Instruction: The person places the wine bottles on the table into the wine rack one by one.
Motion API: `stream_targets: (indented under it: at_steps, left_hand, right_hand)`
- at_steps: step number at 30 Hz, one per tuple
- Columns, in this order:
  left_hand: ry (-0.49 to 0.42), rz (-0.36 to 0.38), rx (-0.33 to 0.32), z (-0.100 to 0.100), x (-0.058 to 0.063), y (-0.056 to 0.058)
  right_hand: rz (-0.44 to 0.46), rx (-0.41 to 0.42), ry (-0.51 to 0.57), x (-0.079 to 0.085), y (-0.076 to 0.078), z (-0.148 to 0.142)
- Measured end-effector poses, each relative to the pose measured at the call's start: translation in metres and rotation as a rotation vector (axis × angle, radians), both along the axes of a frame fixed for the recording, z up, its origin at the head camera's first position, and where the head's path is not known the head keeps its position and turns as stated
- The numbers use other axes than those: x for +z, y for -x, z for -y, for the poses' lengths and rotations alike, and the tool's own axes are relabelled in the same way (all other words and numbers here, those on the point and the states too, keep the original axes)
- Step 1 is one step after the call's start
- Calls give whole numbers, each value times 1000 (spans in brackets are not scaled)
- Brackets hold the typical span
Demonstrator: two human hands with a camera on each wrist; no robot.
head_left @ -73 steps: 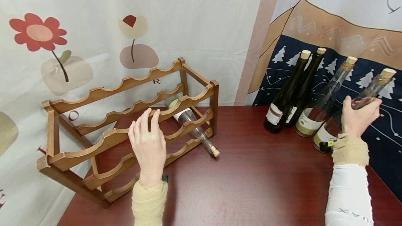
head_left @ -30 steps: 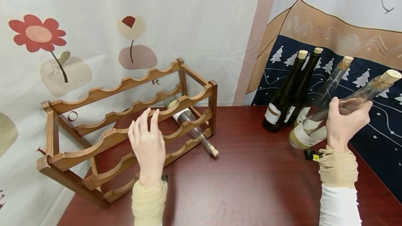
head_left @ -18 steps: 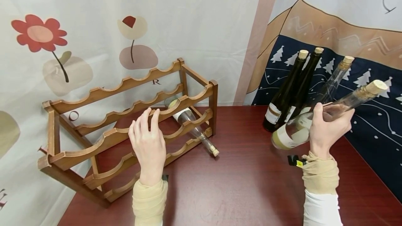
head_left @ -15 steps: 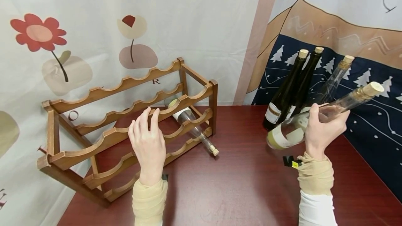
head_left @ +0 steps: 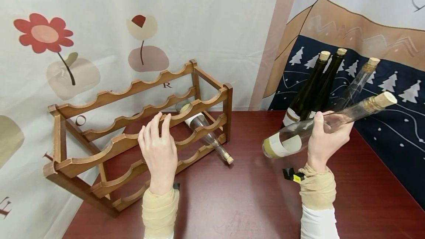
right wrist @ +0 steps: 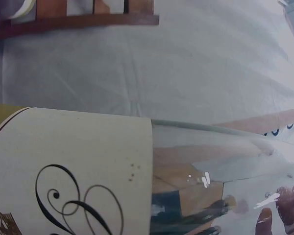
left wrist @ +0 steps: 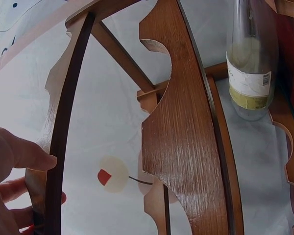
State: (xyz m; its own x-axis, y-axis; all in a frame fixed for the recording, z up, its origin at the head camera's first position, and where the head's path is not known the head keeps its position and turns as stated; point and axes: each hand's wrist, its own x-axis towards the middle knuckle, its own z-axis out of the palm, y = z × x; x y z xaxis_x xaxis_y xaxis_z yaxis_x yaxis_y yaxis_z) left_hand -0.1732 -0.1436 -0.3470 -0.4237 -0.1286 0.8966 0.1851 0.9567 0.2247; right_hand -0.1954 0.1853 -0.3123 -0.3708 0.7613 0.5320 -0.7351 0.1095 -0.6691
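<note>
My right hand (head_left: pixel 328 139) grips a clear wine bottle (head_left: pixel 295 135) by its upper body. The bottle is tilted, its cork (head_left: pixel 385 99) up to the right and its base low on the left. Its cream label (right wrist: pixel 73 166) fills much of the right wrist view. With thumb and fingers on either side of the top front rail, my left hand (head_left: pixel 158 150) holds the wooden wine rack (head_left: pixel 114 144). Another clear bottle (head_left: pixel 207 132) lies in the rack's lower tier at the right end, corked neck towards the front; its label (left wrist: pixel 249 83) shows in the left wrist view.
Behind the held bottle stand two dark green bottles (head_left: pixel 310 91) and a clear bottle (head_left: pixel 356 84), all corked. They are close to the patterned cloth (head_left: pixel 391 121) on the right. A pale curtain (head_left: pixel 216 28) hangs behind the rack. The red-brown tabletop (head_left: pixel 239 194) lies below.
My right hand has lifted the clear bottle from the row at the right, tipped it over and carried it left towards the rack. My left hand has stayed on the rail.
</note>
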Motion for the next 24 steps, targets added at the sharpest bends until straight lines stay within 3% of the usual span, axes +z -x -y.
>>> stream_targets:
  at_steps: [11, 15, 20, 24]
  left_hand:
    - [-49, 24, -6, -5, -2, 0]
    - [-82, -10, -22, -11, -4, 1]
    - [-57, -105, -126, -24, -5, 3]
    - [-19, -111, -236, -41, -7, 3]
  right_hand:
    - [-53, 99, 60, -11, 4, 6]
    - [-115, 159, 111, -13, 6, 9]
    - [-164, 213, 159, -13, 4, 14]
    - [-161, 242, 163, -11, 1, 18]
